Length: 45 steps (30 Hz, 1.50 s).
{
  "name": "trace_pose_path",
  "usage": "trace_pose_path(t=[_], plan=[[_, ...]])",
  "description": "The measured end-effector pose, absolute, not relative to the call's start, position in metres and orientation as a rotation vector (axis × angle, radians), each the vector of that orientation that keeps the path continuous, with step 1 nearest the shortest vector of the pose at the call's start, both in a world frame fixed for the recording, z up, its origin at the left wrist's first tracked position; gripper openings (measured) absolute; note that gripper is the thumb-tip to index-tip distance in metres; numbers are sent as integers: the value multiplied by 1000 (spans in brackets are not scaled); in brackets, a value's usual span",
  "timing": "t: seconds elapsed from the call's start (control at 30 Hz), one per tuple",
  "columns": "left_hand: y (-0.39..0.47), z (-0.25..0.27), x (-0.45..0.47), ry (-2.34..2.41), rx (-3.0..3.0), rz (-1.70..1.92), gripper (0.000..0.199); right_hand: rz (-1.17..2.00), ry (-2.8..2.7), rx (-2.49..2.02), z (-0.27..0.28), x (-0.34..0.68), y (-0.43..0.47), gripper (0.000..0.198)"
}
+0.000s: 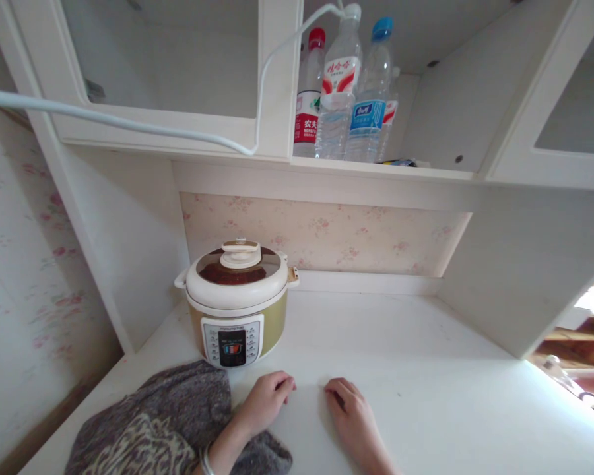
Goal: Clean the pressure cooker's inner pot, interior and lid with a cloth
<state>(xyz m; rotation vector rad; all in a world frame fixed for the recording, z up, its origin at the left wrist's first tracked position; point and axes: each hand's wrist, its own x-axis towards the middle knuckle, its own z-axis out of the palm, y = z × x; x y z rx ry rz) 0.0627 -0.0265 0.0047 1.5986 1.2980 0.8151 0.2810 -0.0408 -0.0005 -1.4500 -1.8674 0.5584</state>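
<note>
My left hand [268, 400] is loosely curled just above the white countertop [400, 382], its fingers closed with nothing seen in them. The wrist, wearing a pale bracelet, crosses a dark grey knitted cloth [178, 396] with a cream pattern. To the right, my right hand [350, 412] rests on the counter, fingers folded in and holding nothing that shows. Behind the cloth and the left hand stands a white and olive-green electric pressure cooker [274, 323] with its lid on and its control panel facing me. Neither hand touches the cooker.
Overhead, an open cabinet shelf [440, 173] holds several plastic bottles [339, 99]. A white cable [153, 130] runs across the cabinet front from the left. Side panels [129, 231] bound the counter, and flowered paper lines the back wall [327, 231].
</note>
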Motion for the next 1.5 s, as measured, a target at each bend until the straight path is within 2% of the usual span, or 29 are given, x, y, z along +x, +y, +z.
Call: trace_pose_path(t=[1.5], plan=[[-26, 5, 63, 1267, 1488, 808, 47, 539, -1970, -1405, -7, 282, -40, 25]])
